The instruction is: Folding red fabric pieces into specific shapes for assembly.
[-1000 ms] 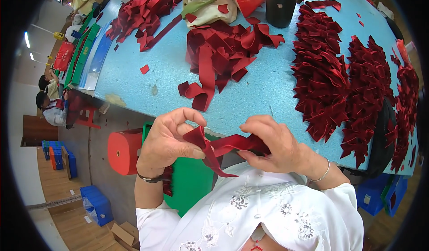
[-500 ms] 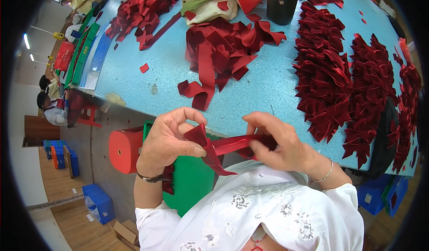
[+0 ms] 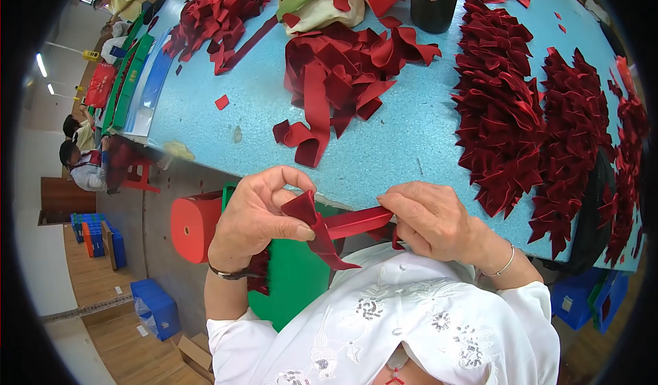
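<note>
A dark red velvet ribbon (image 3: 358, 222) stretches between my two hands, just off the table's near edge. My left hand (image 3: 257, 220) pinches its folded end between thumb and fingers, and a pointed tail hangs below the thumb. On the other side my right hand (image 3: 432, 222) is closed on the ribbon, fingers pressed together, with a short end showing beneath them. Beyond my hands lies a loose heap of cut red ribbons (image 3: 336, 69). Rows of folded red bows (image 3: 497, 111) are packed together to the right.
The blue table (image 3: 226, 124) carries another ribbon pile (image 3: 223, 11), a cloth bag (image 3: 322, 4) and a black bottle (image 3: 434, 1). A green bin (image 3: 291, 282) stands below my left forearm, beside a red stool (image 3: 192, 227). Other people sit at the far left.
My right hand's fingers have closed together over the ribbon, and the stretch between my hands looks straighter. My left hand keeps its pinch in nearly the same place.
</note>
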Available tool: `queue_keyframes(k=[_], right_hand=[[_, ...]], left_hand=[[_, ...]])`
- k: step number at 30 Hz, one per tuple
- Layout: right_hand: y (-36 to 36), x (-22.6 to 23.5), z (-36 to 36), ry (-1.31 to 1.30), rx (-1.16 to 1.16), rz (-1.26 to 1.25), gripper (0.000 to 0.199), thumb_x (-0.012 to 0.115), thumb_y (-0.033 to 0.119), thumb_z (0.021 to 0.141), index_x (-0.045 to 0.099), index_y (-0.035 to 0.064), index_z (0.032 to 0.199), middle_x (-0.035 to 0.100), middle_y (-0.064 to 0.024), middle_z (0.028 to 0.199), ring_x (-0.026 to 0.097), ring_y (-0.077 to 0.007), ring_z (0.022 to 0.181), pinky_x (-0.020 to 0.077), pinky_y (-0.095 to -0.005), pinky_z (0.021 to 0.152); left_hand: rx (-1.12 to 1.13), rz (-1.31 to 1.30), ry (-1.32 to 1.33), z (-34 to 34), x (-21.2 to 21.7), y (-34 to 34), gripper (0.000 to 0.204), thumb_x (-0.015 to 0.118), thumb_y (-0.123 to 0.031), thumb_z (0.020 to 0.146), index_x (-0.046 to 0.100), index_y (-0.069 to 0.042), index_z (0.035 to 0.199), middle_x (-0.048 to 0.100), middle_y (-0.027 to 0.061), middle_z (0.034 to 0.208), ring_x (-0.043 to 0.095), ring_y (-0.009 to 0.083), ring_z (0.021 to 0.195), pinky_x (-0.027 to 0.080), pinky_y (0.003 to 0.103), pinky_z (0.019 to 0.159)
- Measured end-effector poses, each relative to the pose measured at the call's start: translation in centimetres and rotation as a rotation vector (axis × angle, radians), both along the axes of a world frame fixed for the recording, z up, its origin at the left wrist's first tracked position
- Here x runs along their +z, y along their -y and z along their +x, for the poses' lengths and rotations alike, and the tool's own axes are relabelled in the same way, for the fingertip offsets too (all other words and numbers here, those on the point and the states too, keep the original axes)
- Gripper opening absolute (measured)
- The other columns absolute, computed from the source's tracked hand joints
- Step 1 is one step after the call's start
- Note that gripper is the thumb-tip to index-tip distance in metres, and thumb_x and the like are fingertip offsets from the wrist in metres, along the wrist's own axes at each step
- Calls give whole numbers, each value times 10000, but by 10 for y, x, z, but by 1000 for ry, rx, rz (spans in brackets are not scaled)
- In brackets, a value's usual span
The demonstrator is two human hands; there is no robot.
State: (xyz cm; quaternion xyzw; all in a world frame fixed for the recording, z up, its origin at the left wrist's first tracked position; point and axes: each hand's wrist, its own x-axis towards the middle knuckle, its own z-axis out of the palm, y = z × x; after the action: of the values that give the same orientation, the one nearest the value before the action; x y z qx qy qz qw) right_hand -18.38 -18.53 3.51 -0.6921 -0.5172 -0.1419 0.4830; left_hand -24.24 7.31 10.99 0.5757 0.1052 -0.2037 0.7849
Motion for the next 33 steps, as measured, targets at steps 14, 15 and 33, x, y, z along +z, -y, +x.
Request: queue_keyframes(k=[14,15,33], right_hand=[[26,0,4,-585,74,65,316,488,-155,659,629,-26,911,659,-130,822,637,-152,647,505,-242,559],[27,1,6,-584,74,61,316,488,-155,659,629,-26,911,659,-130,822,637,-152,647,505,-242,559],[32,0,14,-823,138,80,107,558,-81,738,640,-49,800,624,-86,676,541,-114,556,419,-228,523]], left_hand=[[-33,56,-5,-2,-1,1,534,833,42,616,509,46,1040,677,81,794,631,91,660,478,189,609],[-36,56,-8,-1,-2,1,538,837,37,615,510,46,1042,676,74,795,621,80,653,468,181,603],[-60,66,-51,-4,-5,-1,528,819,55,632,504,57,1055,679,76,762,631,79,658,469,177,596]])
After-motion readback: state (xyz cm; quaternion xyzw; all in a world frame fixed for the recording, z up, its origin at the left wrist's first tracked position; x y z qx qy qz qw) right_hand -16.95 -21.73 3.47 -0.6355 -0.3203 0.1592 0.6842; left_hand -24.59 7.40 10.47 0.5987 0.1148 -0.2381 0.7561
